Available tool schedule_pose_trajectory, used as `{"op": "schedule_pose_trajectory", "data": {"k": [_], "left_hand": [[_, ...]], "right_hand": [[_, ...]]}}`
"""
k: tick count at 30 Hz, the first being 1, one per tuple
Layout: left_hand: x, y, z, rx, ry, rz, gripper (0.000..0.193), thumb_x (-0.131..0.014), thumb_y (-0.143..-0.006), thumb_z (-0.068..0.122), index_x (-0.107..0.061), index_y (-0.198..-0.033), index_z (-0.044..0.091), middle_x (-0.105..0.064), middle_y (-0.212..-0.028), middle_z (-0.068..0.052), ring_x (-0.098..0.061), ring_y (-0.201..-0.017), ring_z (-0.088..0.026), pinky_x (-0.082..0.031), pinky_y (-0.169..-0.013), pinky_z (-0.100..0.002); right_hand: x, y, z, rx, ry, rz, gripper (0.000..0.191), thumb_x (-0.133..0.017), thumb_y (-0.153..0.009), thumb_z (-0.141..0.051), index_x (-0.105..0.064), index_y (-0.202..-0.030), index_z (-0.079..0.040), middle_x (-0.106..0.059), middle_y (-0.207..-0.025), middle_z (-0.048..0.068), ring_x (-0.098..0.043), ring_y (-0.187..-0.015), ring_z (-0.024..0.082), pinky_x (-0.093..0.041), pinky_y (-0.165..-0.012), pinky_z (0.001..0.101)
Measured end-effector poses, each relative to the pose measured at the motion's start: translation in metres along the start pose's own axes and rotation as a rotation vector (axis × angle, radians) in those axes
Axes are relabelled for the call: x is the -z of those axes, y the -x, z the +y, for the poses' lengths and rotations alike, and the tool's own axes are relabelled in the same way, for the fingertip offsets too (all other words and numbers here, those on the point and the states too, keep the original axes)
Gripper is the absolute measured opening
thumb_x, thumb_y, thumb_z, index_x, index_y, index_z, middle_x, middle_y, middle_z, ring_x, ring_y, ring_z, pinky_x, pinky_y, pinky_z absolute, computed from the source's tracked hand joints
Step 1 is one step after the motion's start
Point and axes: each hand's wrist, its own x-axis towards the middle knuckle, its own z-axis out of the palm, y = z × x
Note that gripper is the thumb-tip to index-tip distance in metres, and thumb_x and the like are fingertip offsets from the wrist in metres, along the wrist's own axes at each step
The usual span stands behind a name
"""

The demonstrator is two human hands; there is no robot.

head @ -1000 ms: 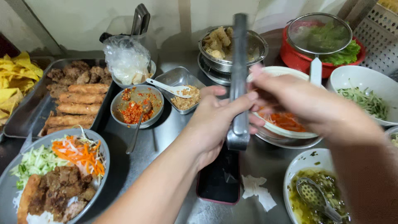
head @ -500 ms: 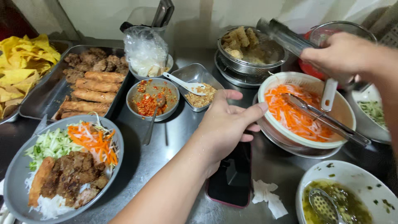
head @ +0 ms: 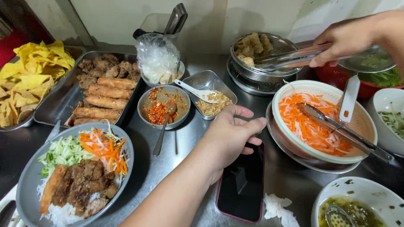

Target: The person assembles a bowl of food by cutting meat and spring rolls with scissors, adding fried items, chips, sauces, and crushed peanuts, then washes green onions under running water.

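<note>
Now the right hand [head: 345, 40] holds a pair of metal tongs [head: 290, 58], fingers wrapped around the handle end, and the tong tips reach over the rim of a perforated steel colander [head: 269, 73] with fried pieces inside. The left hand [head: 229, 136] hovers above the steel table [head: 176, 147], fingers loosely curled and a little apart, pinching nothing; its lower side is just over a dark phone [head: 242, 183] with a pink edge. Near it stand a small square tin of crushed peanuts [head: 212, 105] and a round bowl of chili [head: 162, 111]. Between these dishes only narrow strips of bare table stay free. A white strainer of shredded carrot [head: 309, 126], with second tongs lying in it, stands right of the left hand.
</note>
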Motion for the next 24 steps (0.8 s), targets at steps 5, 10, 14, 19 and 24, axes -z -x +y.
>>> {"op": "schedule_pose_trajectory", "data": {"k": [5,10,14,19,24], "left_hand": [[0.002,-0.003,0.006,0.042,-0.001,0.006,0.048,-0.073,-0.084,0.031,-0.056,-0.122,0.007,-0.068,-0.093,-0.004,-0.071,-0.080,-0.015,-0.057,-0.067,-0.031],[0.005,-0.002,0.008,0.013,0.028,-0.002,0.038,-0.072,-0.086,0.028,-0.058,-0.114,0.007,-0.067,-0.093,-0.004,-0.070,-0.079,-0.014,-0.056,-0.067,-0.030],[0.005,0.001,0.003,0.010,0.068,-0.032,0.032,-0.071,-0.088,0.027,-0.060,-0.110,0.007,-0.067,-0.092,-0.004,-0.071,-0.080,-0.014,-0.056,-0.069,-0.030],[0.003,0.007,-0.006,0.033,0.106,-0.073,0.030,-0.070,-0.088,0.027,-0.061,-0.107,0.007,-0.070,-0.093,-0.005,-0.070,-0.080,-0.014,-0.057,-0.069,-0.031],[0.004,0.020,-0.017,0.051,0.120,-0.121,0.031,-0.071,-0.087,0.028,-0.061,-0.108,0.007,-0.070,-0.093,-0.006,-0.070,-0.081,-0.016,-0.056,-0.069,-0.031]], "right_hand": [[-0.012,0.002,-0.011,-0.046,-0.124,-0.020,0.059,-0.078,-0.086,-0.047,-0.069,-0.132,-0.010,-0.076,-0.104,0.013,-0.075,-0.087,0.025,-0.062,-0.085,0.0393],[-0.024,0.023,0.013,-0.095,-0.283,-0.033,0.053,-0.076,-0.087,-0.048,-0.073,-0.123,-0.008,-0.078,-0.102,0.012,-0.072,-0.083,0.024,-0.061,-0.081,0.0405],[-0.039,0.042,0.041,-0.039,-0.629,-0.011,0.056,-0.072,-0.087,-0.048,-0.073,-0.122,-0.004,-0.077,-0.101,0.008,-0.069,-0.081,0.018,-0.055,-0.078,0.0335],[-0.058,0.077,0.054,0.370,-1.187,-0.184,0.061,-0.067,-0.102,-0.037,-0.057,-0.145,0.005,-0.069,-0.110,0.015,-0.065,-0.087,0.020,-0.052,-0.068,0.0342],[-0.077,0.112,0.020,0.769,-1.393,-0.271,0.067,-0.069,-0.100,-0.037,-0.053,-0.143,0.012,-0.064,-0.103,0.021,-0.062,-0.085,0.025,-0.051,-0.067,0.0353]]}}
